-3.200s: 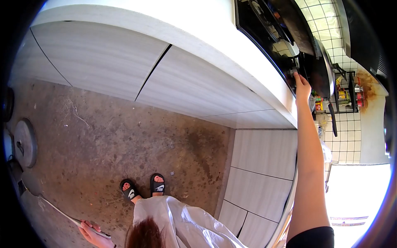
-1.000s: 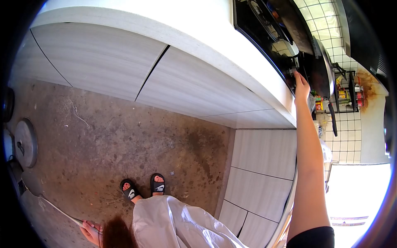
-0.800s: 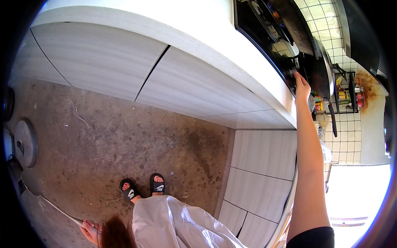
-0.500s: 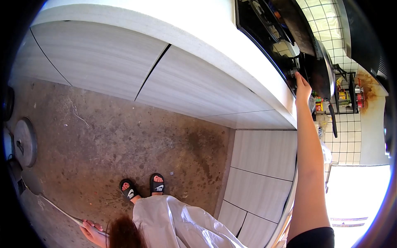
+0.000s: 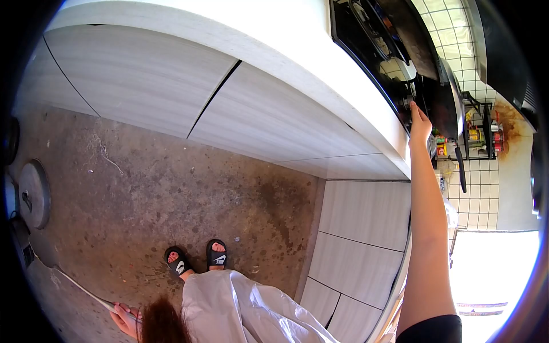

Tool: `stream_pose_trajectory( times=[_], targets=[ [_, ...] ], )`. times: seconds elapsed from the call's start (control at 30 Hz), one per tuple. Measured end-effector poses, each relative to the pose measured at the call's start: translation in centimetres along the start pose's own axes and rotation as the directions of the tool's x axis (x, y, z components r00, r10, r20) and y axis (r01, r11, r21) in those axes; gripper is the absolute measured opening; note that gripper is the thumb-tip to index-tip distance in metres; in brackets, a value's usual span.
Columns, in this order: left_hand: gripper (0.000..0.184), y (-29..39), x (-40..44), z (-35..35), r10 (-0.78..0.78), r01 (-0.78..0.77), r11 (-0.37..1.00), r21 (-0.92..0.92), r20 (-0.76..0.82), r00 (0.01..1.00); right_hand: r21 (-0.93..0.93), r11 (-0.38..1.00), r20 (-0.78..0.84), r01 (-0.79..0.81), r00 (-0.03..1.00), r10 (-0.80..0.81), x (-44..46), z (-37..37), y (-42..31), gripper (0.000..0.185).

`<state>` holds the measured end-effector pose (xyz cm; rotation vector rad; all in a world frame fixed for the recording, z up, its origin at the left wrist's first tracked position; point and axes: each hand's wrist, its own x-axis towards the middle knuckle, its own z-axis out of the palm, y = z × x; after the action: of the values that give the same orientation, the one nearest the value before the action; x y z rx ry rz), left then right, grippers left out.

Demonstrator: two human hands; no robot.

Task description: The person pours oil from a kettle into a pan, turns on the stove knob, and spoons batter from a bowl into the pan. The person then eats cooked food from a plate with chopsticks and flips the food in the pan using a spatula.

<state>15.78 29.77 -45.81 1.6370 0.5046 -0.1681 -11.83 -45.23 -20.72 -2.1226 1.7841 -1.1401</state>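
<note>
knob near stove edge is pinched by right fingers; left fingers grip cord.

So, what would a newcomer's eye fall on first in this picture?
Probably the bare arm along the right side, its right hand at a knob on the black stove, upper right. Then perhaps the black sandals on the stained floor, below centre, and at lower left the left hand, gripping a long thin handle.

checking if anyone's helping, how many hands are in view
2: the right hand is at the black stove, upper right; the left hand, lower left, holds a long thin utensil and is partly hidden by hair. No other hand shows.
</note>
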Motion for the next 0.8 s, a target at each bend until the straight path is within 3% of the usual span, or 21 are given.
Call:
stream_pose_trajectory(
  times=[0.8],
  targets=[
    [0.022,0.2,0.0,0.1,-0.014,0.015,1.0,-0.022,0.042,0.999,-0.024,1.0,-0.035,-0.015,0.999,0.014,-0.3,0.2,-0.6,0.051]
  ],
)
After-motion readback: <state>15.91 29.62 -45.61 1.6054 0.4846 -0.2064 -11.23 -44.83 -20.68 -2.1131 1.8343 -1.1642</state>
